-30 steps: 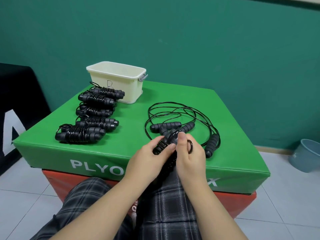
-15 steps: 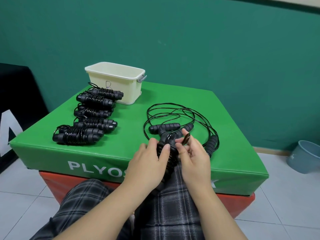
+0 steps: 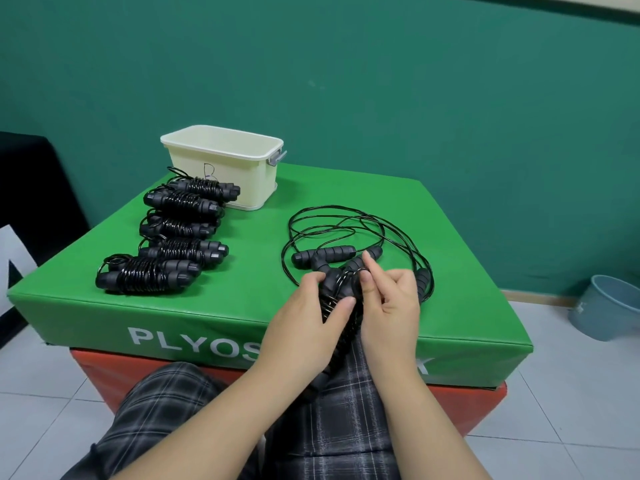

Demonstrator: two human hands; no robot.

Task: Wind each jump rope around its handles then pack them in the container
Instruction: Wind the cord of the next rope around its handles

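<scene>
Green plyo box is carrying everything. Left hand is gripping a black, cord-wrapped jump rope bundle at the box's near edge; right hand is pinching its cord. Its long axis is pointing away toward the cream container.

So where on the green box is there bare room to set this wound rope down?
Bare green lies between the row of wound ropes and the loose ropes, and right of the tub. The left edge and the spot by the hands are crowded.

Gym room: green plyo box, jump ropes.
</scene>
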